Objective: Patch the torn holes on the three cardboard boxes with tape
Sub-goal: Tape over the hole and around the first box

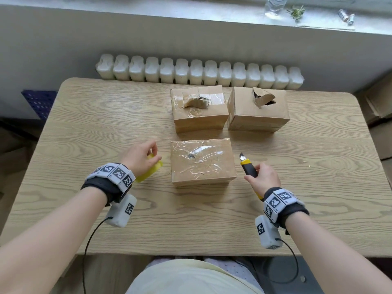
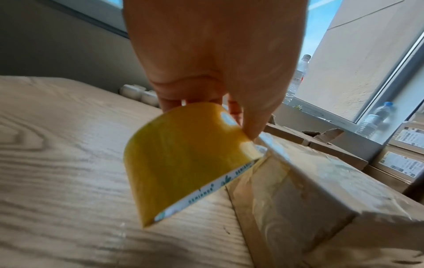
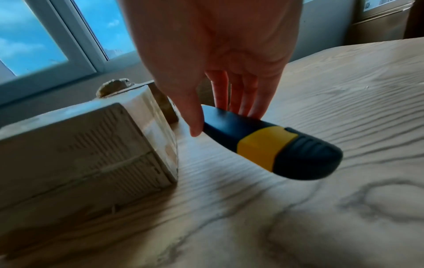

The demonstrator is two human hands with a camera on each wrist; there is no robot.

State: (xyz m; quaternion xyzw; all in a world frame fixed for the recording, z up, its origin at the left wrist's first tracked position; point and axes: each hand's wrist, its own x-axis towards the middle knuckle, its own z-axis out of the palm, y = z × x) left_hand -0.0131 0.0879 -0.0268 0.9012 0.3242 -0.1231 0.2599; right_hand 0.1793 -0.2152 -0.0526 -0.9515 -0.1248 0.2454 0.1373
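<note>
Three cardboard boxes stand on the wooden table (image 1: 84, 128). The near box (image 1: 202, 162) has clear tape over its top. The far left box (image 1: 198, 108) is partly taped, with a torn flap sticking up. An open torn hole shows in the top of the far right box (image 1: 257, 107). My left hand (image 1: 141, 155) grips a yellow tape roll (image 1: 148, 171) (image 2: 183, 159) just left of the near box (image 2: 309, 190). My right hand (image 1: 263, 177) holds a black-and-yellow utility knife (image 1: 249, 166) (image 3: 263, 143) to the right of that box (image 3: 80, 148), with the blade out and pointing away.
A white radiator (image 1: 199, 72) runs behind the table's far edge. On the windowsill stand a plastic bottle (image 1: 274, 5) and small items. More cardboard boxes (image 1: 379, 98) lie off the table's right side. A blue crate (image 1: 39, 100) sits on the floor at the left.
</note>
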